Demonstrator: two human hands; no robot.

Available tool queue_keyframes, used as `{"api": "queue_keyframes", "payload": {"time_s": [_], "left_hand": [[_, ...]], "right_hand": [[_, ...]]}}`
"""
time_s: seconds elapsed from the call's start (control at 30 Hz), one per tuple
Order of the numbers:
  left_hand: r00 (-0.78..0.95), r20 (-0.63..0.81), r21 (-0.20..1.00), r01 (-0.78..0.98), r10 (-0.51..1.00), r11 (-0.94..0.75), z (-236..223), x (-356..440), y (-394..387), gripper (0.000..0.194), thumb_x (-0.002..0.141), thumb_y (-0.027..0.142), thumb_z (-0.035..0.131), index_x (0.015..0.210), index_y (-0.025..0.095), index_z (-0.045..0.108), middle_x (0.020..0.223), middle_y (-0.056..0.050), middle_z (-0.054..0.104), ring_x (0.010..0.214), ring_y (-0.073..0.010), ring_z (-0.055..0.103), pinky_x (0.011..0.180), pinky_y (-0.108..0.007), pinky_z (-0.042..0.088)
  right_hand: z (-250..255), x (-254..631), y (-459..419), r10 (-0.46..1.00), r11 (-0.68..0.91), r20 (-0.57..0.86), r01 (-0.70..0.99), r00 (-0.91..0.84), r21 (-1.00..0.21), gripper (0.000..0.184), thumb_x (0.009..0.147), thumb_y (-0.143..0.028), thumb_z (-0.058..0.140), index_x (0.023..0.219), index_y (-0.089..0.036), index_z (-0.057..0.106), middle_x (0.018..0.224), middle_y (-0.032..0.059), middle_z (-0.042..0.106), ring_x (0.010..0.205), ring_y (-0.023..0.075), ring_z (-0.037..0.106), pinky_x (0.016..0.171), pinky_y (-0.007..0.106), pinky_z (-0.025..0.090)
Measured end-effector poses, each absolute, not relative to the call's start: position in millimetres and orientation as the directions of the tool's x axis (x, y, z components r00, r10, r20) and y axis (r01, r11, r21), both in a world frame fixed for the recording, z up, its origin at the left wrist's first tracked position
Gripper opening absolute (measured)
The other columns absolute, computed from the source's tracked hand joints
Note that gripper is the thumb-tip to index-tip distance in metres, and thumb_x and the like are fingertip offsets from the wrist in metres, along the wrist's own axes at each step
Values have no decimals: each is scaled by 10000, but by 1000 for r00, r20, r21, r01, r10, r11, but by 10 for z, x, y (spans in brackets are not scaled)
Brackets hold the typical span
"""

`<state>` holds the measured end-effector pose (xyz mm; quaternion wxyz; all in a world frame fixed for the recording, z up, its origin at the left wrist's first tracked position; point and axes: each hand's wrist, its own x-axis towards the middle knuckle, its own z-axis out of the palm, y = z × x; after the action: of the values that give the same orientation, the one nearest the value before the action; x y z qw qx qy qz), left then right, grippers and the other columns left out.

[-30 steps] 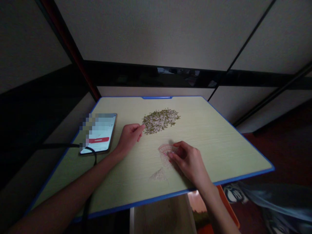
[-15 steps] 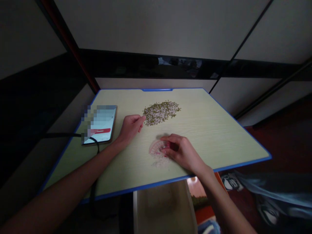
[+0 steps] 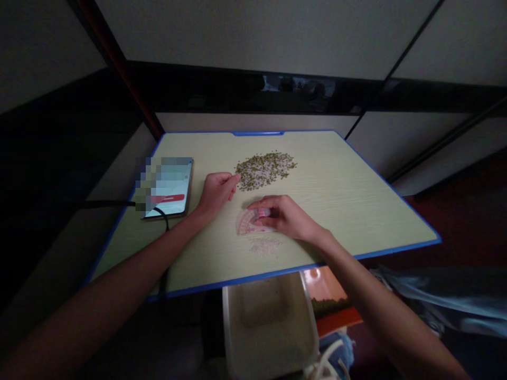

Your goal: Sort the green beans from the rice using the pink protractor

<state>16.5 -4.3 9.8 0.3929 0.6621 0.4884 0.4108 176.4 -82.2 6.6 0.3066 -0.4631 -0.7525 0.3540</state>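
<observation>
Bin (image 3: 273,345), one, is seen below the near edge of the bench (image 3: 356,211); an orange box (image 3: 327,287), one, is partly seen beside it. Near that edge a loose patch of pale grains (image 3: 264,246) is spread, one patch, its grains too small and many to be counted. Just beyond it, one clear, pink-marked protractor (image 3: 244,221) is held at its right part by the right hand (image 3: 291,216), its fingers closed to a narrow grip; whether its whole face is in contact with the bench cannot be told. A small pinkish piece (image 3: 261,212) is seen between thumb and forefinger; whether it is part of the protractor cannot be determined. The protractor is judged light, thin and fairly stiff, slightly slippery, and liable to crack if bent; a hold by the flat end away from the curved rim is judged best. Grains are judged hard, dry, light and easily scattered. Farther off, the fingers of the left hand (image 3: 217,191) are drawn together at the heap's near-left edge; whether a grain is pinched cannot be told. One mixed heap (image 3: 265,170), green and pale, is found there, uncounted. To the left, one phone (image 3: 172,182) and one dark cable (image 3: 106,203) are noted.
</observation>
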Motion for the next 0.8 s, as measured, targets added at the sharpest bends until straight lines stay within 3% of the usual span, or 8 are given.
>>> {"api": "queue_keyframes", "payload": {"time_s": [0.23,0.37,0.57,0.67,0.8], "left_hand": [[183,166,921,323,969,-219,102,177,-56,312,711,201,488,408,169,422,334,53,373,347,-59,326,396,-196,259],[187,173,918,325,967,-227,106,178,-56,322,718,197,486,403,166,422,333,53,368,350,-58,322,401,-192,261],[187,178,920,317,966,-231,90,177,-46,321,718,199,491,406,164,426,335,52,374,350,-57,328,403,-191,267],[179,168,921,321,969,-219,91,183,-52,316,718,192,488,409,164,426,330,53,370,339,-56,319,392,-191,260],[169,165,922,323,972,-213,93,191,-55,315,720,184,484,412,163,423,322,56,365,326,-50,310,376,-187,243]], "right_hand": [[135,1753,-803,826,385,107,416,-553,-824,268,726,-100,636,988,-118,688,776,28,618,644,105,539,586,201,427],[149,1758,-838,776,410,115,358,-620,-839,253,735,-128,640,982,-149,692,835,32,621,679,108,549,575,194,428],[155,1745,-912,752,383,86,327,-654,-864,266,727,-134,646,989,-103,680,828,41,633,669,107,564,584,205,445],[166,1778,-962,833,276,72,300,-548,-913,287,694,-156,672,974,-97,682,777,29,641,611,100,553,565,213,449],[176,1961,-1057,975,199,144,375,-168,-906,311,643,-217,709,925,-88,694,755,45,660,645,124,566,610,242,456]]}}
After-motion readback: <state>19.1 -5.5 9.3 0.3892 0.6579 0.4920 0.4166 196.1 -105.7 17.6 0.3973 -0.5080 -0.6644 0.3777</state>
